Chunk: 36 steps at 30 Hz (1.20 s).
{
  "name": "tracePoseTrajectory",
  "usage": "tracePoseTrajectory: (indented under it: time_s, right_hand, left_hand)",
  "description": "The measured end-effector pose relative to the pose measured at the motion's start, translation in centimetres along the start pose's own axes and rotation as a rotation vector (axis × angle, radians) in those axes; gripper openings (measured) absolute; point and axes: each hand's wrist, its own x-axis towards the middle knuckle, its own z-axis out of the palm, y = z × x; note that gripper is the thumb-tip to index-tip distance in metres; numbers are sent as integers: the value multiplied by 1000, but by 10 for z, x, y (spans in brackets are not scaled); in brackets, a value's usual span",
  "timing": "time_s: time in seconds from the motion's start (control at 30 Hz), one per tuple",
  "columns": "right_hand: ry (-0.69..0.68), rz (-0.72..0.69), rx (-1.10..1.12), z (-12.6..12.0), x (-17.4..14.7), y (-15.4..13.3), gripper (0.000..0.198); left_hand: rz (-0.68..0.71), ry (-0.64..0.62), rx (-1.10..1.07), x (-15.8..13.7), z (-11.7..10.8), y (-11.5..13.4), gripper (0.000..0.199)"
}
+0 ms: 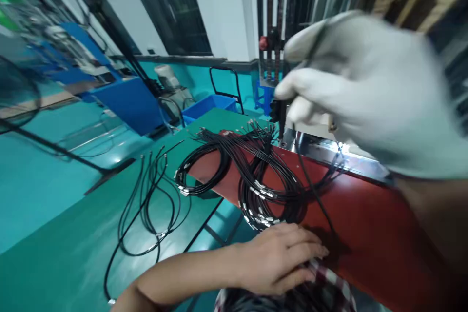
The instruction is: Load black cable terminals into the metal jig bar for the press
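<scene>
My right hand (351,78), in a white glove and blurred by motion, is raised over the red tabletop with finger and thumb pinched on a black cable (310,183). The cable hangs down toward the red surface. My bare left hand (281,258) lies palm down with loosely stretched fingers, by the near edge of the red tabletop. Beneath it, a bunch of dark cables (270,300) rests on my lap over checked cloth; whether the fingers touch them is unclear. Coiled black cables (270,180) with silver ends lie on the red tabletop (365,224) ahead of the left hand.
Several loose black cables (149,209) spread over the green table (66,263) at left. A metal machine base (329,148) borders the red top's far side. Behind stand a blue bin (208,106) and a cart handle (237,85). A gap separates the two tabletops.
</scene>
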Motion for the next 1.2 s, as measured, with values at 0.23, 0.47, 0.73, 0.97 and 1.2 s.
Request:
tracePoseTrajectory:
  time_s: [0.23,0.47,0.73,0.97,1.2]
  right_hand:
    - [-223,272,-665,59,97,150,39]
    - [-380,151,-825,57,34,185,45]
    - [-430,157,-858,55,-2,191,41]
    - [-447,-9,-975,94,20,188,36]
    - [-365,207,-966,170,65,209,74]
  left_hand:
    - [-814,425,511,-68,-100,-127,31]
    - [-1087,156,647,-113,-173,-246,38]
    - [-1054,-9,625,-106,-211,-247,28]
    - [-1099,19,675,-109,-187,-242,27]
    - [-1148,70,644,-111,-173,-247,28]
